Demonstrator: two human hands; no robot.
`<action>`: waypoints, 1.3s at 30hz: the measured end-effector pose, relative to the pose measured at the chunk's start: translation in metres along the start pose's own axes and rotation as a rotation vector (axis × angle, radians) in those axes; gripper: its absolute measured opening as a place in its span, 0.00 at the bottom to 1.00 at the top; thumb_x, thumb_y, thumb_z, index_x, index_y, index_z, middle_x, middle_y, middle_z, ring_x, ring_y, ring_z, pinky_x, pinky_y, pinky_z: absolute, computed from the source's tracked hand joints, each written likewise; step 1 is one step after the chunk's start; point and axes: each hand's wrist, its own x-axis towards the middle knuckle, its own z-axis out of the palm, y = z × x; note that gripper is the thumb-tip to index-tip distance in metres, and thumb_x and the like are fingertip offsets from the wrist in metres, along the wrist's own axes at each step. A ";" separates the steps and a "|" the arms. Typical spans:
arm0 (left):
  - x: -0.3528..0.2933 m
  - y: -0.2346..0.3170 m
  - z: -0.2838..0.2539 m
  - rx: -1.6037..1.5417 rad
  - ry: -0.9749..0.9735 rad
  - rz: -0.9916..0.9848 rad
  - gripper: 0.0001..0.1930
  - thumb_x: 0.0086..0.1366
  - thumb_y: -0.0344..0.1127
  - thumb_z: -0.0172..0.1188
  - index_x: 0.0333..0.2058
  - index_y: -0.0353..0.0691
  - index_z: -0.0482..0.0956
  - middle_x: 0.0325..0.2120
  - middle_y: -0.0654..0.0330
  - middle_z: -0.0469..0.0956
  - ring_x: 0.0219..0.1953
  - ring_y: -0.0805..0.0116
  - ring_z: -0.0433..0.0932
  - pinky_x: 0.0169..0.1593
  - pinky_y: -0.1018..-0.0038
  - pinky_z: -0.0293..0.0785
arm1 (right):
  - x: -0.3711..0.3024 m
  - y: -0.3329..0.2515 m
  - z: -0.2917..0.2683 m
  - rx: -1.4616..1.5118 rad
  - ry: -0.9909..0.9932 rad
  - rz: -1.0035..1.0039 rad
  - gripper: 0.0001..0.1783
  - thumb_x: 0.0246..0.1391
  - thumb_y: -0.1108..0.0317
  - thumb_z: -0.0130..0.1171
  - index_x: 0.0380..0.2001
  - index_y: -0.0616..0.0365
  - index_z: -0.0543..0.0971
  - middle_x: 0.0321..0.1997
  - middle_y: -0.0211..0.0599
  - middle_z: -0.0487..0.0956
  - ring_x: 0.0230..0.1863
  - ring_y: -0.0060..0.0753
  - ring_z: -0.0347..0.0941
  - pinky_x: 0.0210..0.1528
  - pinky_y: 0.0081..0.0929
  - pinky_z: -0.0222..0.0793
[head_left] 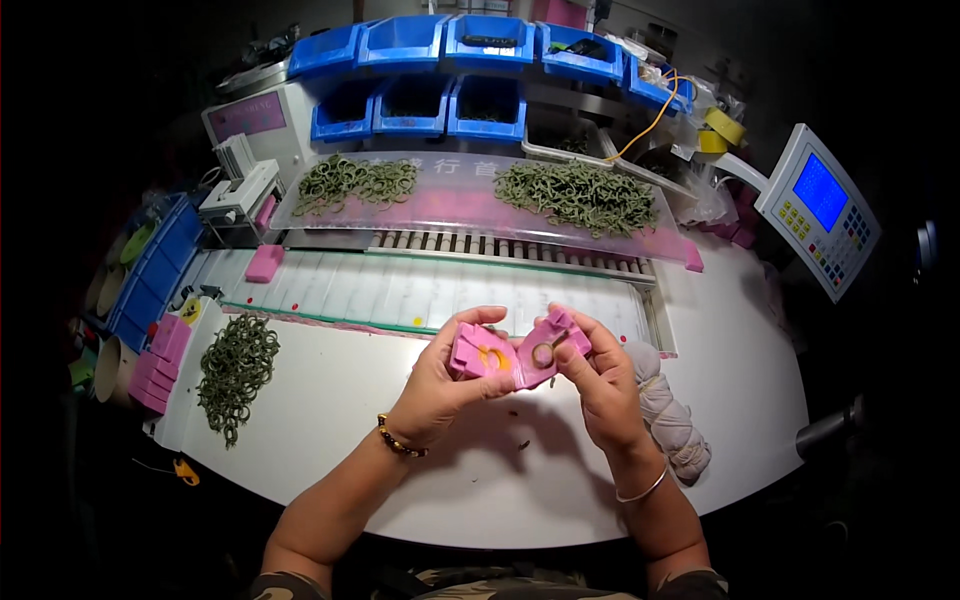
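Over the white table I hold a pink two-part block mould [470, 352], opened like a book. My left hand [430, 390] grips the left half, fingers behind and thumb along its lower edge. That half has a ring-shaped, orange-tinted hollow in its inner face. Around the right half my right hand [606, 388] is closed, its thumb pressing on the inner face. There, a small ring-shaped piece with a stem [545, 354] lies in the hollow, partly covered by the thumb. A few dark crumbs [523, 445] lie on the table beneath.
Green ring pieces are heaped at left [237, 375] and on a translucent sheet [575, 195]. Pink blocks [155, 375] stack far left; one [265, 263] lies near the roller conveyor [500, 247]. A rolled white cloth [668, 415] is at right, below a control panel [820, 210]. Blue bins [402, 42] stand behind.
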 end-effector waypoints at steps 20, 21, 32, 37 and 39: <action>-0.002 -0.008 0.019 -0.364 0.245 -0.166 0.13 0.65 0.44 0.56 0.33 0.40 0.73 0.23 0.61 0.74 0.26 0.71 0.75 0.30 0.75 0.72 | -0.007 0.001 0.030 -0.839 -0.108 -0.367 0.47 0.43 0.57 0.70 0.64 0.59 0.61 0.61 0.44 0.62 0.58 0.49 0.58 0.60 0.41 0.55; -0.003 -0.008 0.017 -0.364 0.249 -0.164 0.13 0.65 0.44 0.56 0.33 0.40 0.73 0.23 0.61 0.74 0.26 0.71 0.75 0.30 0.75 0.72 | -0.008 -0.001 0.031 -0.837 -0.112 -0.368 0.47 0.43 0.57 0.70 0.64 0.59 0.61 0.61 0.44 0.62 0.58 0.49 0.58 0.60 0.41 0.55; -0.004 -0.019 0.013 -0.017 0.321 0.050 0.09 0.69 0.37 0.45 0.33 0.39 0.68 0.26 0.66 0.69 0.27 0.80 0.66 0.32 0.82 0.67 | -0.007 -0.004 0.040 -1.012 0.084 -0.624 0.10 0.44 0.74 0.65 0.33 0.52 0.78 0.40 0.29 0.78 0.41 0.35 0.69 0.46 0.30 0.60; 0.000 -0.024 0.013 0.100 0.414 0.140 0.07 0.70 0.36 0.43 0.38 0.39 0.64 0.31 0.63 0.69 0.29 0.79 0.67 0.34 0.81 0.68 | -0.008 0.002 0.043 -0.835 0.064 -0.567 0.11 0.42 0.78 0.65 0.31 0.51 0.78 0.31 0.25 0.80 0.34 0.32 0.71 0.43 0.29 0.61; -0.004 -0.021 0.015 0.061 0.405 0.114 0.07 0.70 0.36 0.43 0.37 0.39 0.64 0.31 0.63 0.69 0.29 0.79 0.67 0.35 0.81 0.68 | -0.008 0.006 0.040 -0.790 0.061 -0.538 0.13 0.42 0.78 0.65 0.32 0.52 0.77 0.32 0.24 0.80 0.34 0.32 0.71 0.40 0.29 0.61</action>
